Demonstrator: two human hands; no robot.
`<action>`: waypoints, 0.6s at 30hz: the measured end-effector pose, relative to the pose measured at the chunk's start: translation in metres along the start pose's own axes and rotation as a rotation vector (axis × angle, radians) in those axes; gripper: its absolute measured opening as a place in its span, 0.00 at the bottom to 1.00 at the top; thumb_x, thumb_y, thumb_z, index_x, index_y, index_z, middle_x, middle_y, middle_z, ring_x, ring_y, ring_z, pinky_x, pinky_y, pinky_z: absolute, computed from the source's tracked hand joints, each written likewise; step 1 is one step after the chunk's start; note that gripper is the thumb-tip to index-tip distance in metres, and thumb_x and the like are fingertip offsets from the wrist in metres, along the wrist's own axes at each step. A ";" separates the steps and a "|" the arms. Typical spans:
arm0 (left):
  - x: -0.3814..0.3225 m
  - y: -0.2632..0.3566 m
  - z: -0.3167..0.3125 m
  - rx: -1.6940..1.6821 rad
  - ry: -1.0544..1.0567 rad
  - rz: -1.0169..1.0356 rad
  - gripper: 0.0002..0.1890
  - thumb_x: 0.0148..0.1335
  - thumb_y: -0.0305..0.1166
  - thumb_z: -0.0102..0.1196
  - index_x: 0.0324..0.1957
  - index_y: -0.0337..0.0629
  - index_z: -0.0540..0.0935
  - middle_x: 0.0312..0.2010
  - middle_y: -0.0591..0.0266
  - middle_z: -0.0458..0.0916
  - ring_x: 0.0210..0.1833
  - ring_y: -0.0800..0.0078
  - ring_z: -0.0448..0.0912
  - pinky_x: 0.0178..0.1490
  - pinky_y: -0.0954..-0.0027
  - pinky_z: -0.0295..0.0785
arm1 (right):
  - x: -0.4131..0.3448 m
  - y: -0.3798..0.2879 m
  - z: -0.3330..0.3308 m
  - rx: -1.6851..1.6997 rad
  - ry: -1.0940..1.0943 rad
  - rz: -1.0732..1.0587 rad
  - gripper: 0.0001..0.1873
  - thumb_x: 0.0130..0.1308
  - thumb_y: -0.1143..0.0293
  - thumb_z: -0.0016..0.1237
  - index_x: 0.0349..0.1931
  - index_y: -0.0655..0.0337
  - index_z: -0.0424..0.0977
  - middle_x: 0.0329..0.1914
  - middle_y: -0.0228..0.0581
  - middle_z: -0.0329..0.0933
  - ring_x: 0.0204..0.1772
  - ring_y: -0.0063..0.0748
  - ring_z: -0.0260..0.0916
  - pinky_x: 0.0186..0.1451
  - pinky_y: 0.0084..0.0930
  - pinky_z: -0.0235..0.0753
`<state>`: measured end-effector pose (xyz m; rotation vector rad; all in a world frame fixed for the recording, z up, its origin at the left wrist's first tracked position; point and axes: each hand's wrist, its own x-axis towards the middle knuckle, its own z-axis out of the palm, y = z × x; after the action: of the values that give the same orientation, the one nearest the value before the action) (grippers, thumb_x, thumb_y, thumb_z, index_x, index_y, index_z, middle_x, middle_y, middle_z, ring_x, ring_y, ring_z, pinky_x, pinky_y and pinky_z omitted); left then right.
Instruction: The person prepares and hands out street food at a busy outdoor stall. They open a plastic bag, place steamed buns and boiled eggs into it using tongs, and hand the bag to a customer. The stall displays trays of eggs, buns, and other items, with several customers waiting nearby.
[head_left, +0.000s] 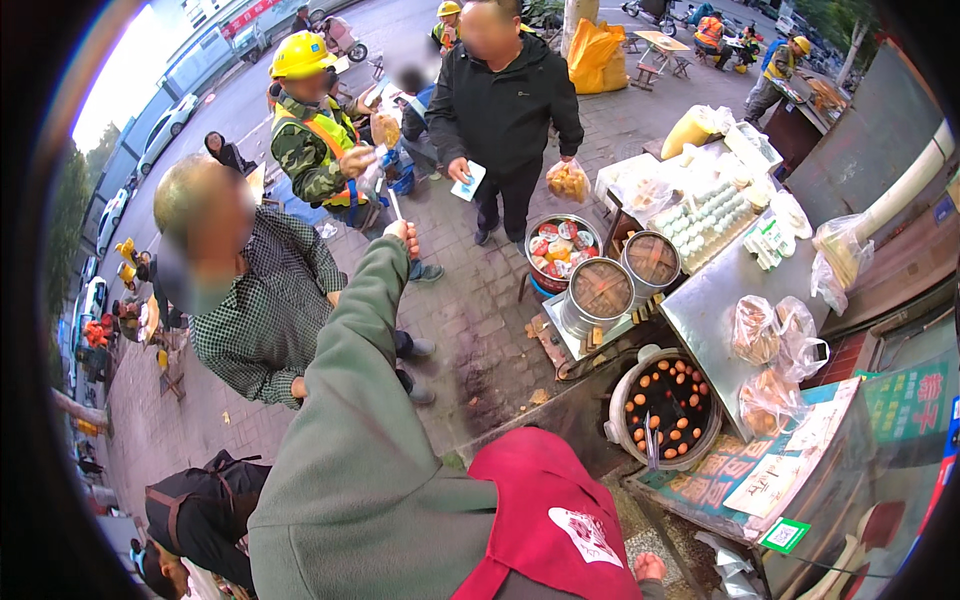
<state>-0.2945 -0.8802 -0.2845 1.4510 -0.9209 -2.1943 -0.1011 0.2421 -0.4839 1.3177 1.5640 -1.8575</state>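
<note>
My left hand (405, 234), at the end of a stretched-out green fleece sleeve, grips one end of a thin white stick-like item (394, 202). Its far end is close to the hand of a worker in a yellow helmet (300, 56). That worker also has a clear plastic bag. My right hand (649, 566) is low beside my red apron (551, 495), only its fingers showing; whether it holds anything is unclear. Right of centre, a large pot (615, 420) contains brown eggs in dark liquid, with metal tongs (652, 442) resting in it.
Round steamers (600, 292) stand beside a tub of sealed cups (562, 247). The metal table (720, 300) bears egg trays (701, 221) and bagged food (756, 330). A person in a checked shirt (262, 307) is close by on the left; another in black (506, 105) stands ahead.
</note>
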 end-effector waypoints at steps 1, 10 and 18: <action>-0.001 0.000 -0.002 -0.012 0.031 -0.007 0.11 0.80 0.43 0.35 0.40 0.55 0.69 0.16 0.77 0.57 0.14 0.77 0.49 0.20 0.67 0.44 | -0.003 0.000 0.004 0.005 -0.041 0.008 0.06 0.73 0.76 0.51 0.34 0.59 0.73 0.29 0.40 0.76 0.30 0.37 0.74 0.30 0.36 0.74; 0.006 0.006 -0.024 0.011 -0.021 0.000 0.15 0.81 0.46 0.35 0.35 0.56 0.68 0.16 0.78 0.57 0.14 0.77 0.51 0.20 0.67 0.46 | -0.063 -0.010 0.066 -0.339 -0.103 -0.120 0.05 0.66 0.82 0.55 0.41 0.66 0.78 0.30 0.42 0.79 0.31 0.38 0.76 0.32 0.36 0.77; 0.011 0.005 -0.031 -0.053 0.043 0.091 0.12 0.80 0.42 0.39 0.35 0.56 0.69 0.15 0.79 0.56 0.12 0.79 0.49 0.17 0.69 0.45 | -0.047 -0.017 0.058 -0.187 -0.237 0.220 0.03 0.71 0.81 0.51 0.43 0.68 0.75 0.30 0.42 0.75 0.30 0.37 0.72 0.31 0.35 0.73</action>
<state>-0.2710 -0.9002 -0.2968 1.3992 -0.8899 -2.0982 -0.1152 0.1822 -0.4389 1.0939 1.3730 -1.6243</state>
